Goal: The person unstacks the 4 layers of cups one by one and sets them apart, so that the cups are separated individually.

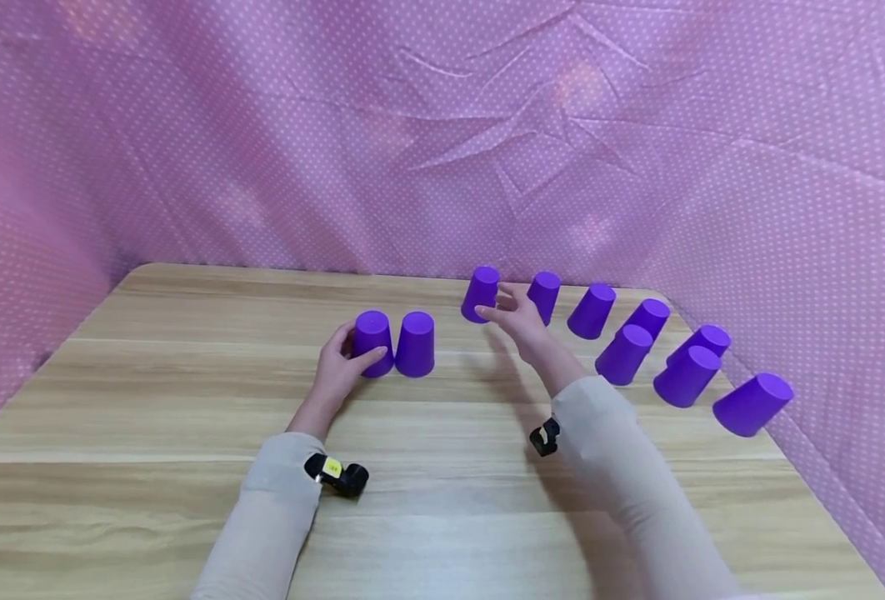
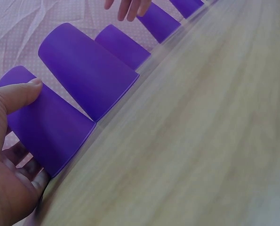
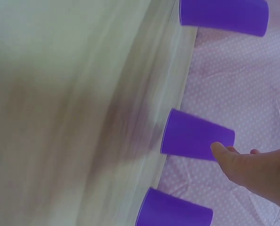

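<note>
Purple cups stand upside down on the wooden table. My left hand (image 1: 337, 364) holds the leftmost cup (image 1: 372, 340), thumb on its near side and fingers round its far side. Right beside it stands a second cup (image 1: 416, 346), the two meeting at the base in the left wrist view. Farther back, my right hand (image 1: 516, 317) reaches toward a third cup (image 1: 482, 292) with fingers spread and thumb extended. In the right wrist view that thumb overlaps the top part of this cup (image 3: 194, 134). Another cup (image 1: 546, 292) is partly hidden behind the right hand.
Several more upturned cups trail off toward the right edge, among them one (image 1: 592, 311) at the back and one (image 1: 752, 405) nearest the front. Pink dotted cloth (image 1: 382, 150) hangs round the table (image 1: 150, 400). Both wrists wear small black cameras.
</note>
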`<state>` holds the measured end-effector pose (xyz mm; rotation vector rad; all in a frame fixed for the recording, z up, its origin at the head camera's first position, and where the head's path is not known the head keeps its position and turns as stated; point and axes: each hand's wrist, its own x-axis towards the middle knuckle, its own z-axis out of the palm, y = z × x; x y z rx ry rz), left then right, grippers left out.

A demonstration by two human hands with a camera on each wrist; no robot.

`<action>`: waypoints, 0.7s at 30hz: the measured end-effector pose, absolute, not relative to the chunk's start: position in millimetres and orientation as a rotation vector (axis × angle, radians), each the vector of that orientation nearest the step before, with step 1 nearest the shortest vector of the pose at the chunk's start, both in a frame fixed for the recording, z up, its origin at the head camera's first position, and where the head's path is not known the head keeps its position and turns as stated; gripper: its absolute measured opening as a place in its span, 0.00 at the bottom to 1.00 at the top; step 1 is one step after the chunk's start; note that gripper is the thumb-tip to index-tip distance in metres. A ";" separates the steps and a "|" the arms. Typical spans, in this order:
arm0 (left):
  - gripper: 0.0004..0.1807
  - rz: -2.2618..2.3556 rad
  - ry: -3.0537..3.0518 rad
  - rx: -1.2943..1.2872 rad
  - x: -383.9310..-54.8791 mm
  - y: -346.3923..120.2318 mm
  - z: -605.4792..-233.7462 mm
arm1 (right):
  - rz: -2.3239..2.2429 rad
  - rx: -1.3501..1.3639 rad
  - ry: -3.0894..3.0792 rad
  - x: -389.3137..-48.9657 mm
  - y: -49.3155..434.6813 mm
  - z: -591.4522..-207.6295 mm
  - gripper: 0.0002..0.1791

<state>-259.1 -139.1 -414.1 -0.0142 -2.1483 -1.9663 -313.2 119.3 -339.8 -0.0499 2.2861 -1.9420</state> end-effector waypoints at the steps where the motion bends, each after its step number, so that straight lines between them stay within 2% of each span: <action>1: 0.34 -1.965 -2.152 -0.012 -258.9 -138.9 -414.3 | -1.951 -0.062 2.264 -311.4 117.9 -340.2 0.39; 14: 0.34 -1.959 -2.156 0.010 -252.3 -133.9 -412.5 | -1.970 -0.326 2.090 -299.7 100.4 -359.0 0.36; 21: 0.33 -1.945 -2.159 0.031 -246.6 -130.7 -410.8 | -1.797 -0.375 2.108 -274.2 80.9 -340.8 0.36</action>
